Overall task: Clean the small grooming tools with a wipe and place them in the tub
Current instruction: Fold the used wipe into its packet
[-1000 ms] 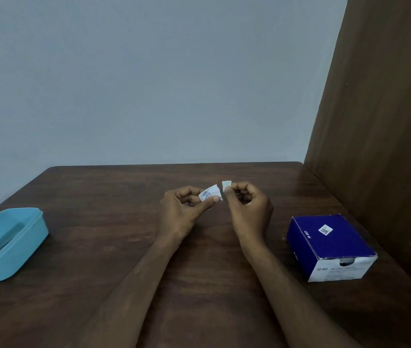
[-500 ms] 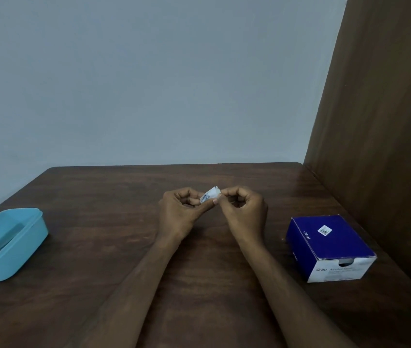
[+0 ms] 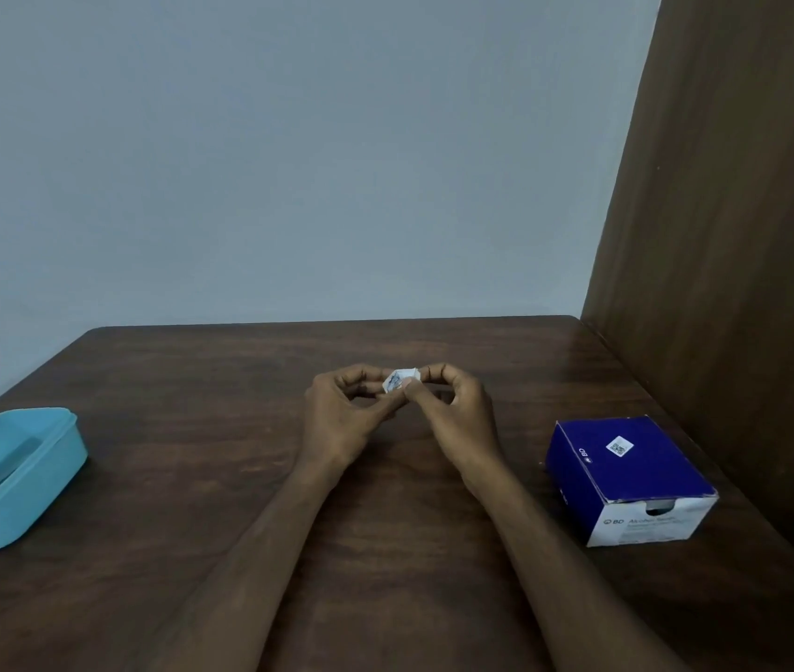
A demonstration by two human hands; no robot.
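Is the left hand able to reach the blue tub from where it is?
Probably yes, but not right now. The tub sits open on the table's left side with bare table between, yet the left hand and right hand both pinch the small packet.

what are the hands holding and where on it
Both hands pinch a small white wipe packet: left hand at its left end, right hand at its right end.

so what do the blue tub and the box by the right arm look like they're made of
Tub: likely plastic, light blue, smooth and slightly glossy, with rounded moulded corners and rim. Box: seemingly thin cardboard, dark blue printed top, white front, with crisp folded edges and a cut-out opening.
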